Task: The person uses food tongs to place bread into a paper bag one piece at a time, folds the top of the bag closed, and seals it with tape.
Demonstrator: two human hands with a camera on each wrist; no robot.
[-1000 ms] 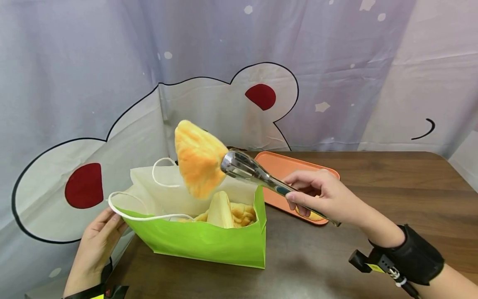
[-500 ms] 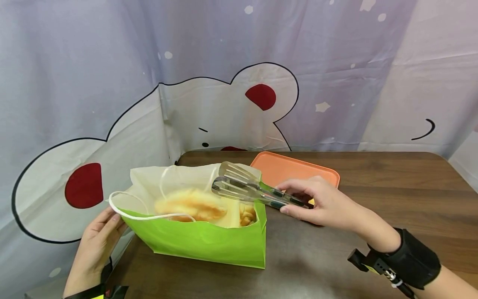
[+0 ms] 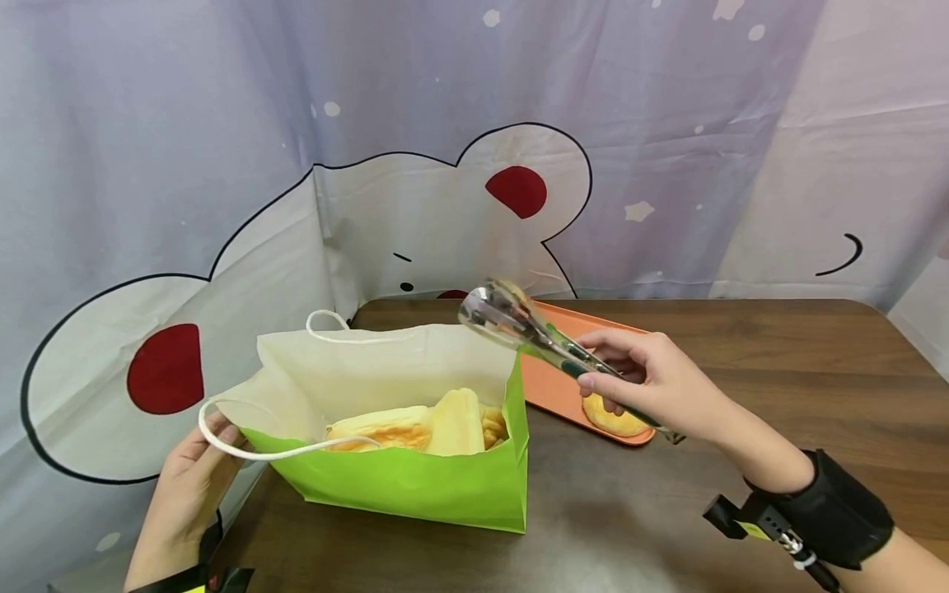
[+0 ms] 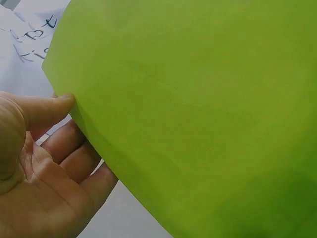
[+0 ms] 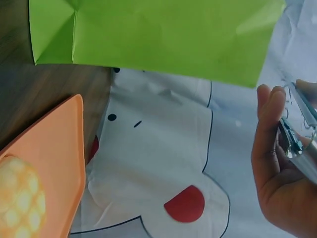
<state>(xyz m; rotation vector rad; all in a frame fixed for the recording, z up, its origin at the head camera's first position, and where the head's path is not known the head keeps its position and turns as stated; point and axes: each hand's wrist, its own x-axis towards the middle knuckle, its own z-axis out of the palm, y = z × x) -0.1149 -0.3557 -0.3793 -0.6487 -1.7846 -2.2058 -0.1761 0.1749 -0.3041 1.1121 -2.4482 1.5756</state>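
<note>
A green paper bag with white string handles stands on the table, its mouth facing up. Inside lie several pieces of bread, some pale, some golden. At its left edge my left hand pinches the paper between thumb and fingers, as the left wrist view shows with the green side panel. My right hand holds metal tongs over the bag's right rim; nothing is between their ends. Behind that hand, a round golden bun rests on an orange tray; its grid-patterned top shows in the right wrist view.
The brown wooden table stretches to the right of the tray. A printed curtain with a cartoon bear hangs right behind the table and along its left side.
The golden piece of bread that the tongs held above the bag has dropped into it. The tongs opened, then rose and swung right with my right hand. My left hand stays at the bag's edge.
</note>
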